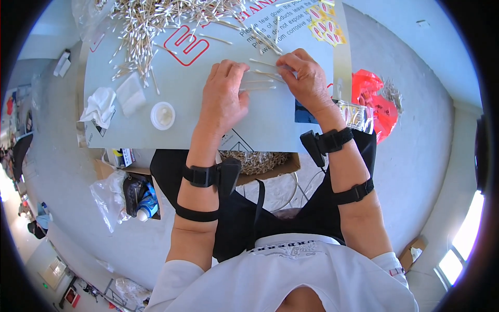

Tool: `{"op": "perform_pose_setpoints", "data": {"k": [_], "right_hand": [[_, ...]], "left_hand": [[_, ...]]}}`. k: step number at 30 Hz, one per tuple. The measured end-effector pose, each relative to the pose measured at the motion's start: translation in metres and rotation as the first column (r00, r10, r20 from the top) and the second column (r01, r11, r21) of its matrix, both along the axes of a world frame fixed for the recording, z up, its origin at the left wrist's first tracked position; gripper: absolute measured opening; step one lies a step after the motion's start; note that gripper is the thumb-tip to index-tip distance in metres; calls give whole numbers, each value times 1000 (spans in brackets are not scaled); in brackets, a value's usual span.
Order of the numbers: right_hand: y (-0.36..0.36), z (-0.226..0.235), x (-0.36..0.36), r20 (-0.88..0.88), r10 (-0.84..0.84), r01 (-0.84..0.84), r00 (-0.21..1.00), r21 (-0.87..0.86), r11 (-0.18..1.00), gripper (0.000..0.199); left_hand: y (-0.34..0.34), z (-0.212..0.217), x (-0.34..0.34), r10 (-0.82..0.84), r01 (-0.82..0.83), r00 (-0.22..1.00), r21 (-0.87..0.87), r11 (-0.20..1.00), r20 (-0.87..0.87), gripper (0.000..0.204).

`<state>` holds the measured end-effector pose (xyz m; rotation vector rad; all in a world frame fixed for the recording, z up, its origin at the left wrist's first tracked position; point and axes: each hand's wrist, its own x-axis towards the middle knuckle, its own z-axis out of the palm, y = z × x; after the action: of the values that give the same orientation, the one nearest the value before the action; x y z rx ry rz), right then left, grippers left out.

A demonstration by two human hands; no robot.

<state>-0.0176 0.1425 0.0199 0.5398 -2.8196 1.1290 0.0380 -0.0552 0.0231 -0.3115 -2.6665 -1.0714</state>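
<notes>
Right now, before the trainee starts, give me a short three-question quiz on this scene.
1. True or false: the round white container is to the left of the left hand.
2. What lies on the table between the two hands?
a) a pair of scissors
b) several loose cotton swabs
c) a spoon
3. Fill in the blank: the red plastic bag is on the ____ side of the right hand.

Key: 1 true; 2 b; 3 right.

There are two hands (pixel 222 96) (pixel 307 80), one white tub (pixel 154 117), one crumpled tissue (pixel 99 106) and cotton swabs (pixel 150 23) beyond counting.
</notes>
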Motion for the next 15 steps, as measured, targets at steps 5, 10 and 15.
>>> {"op": "perform_pose_setpoints", "data": {"k": [5, 10, 15], "right_hand": [[-4, 4, 12, -23, 46, -48, 999, -68, 997, 16], [-3, -4, 16, -13, 28, -29, 1000, -69, 997, 16], [-2, -6, 23, -46, 38, -42, 998, -82, 996, 12]], "left_hand": [[1, -1, 3, 65, -63, 998, -58, 996, 26, 44], [3, -10, 1, 4, -3, 1000, -63, 998, 25, 35], [19, -7, 3, -33, 34, 999, -92, 995, 18, 26]]}}
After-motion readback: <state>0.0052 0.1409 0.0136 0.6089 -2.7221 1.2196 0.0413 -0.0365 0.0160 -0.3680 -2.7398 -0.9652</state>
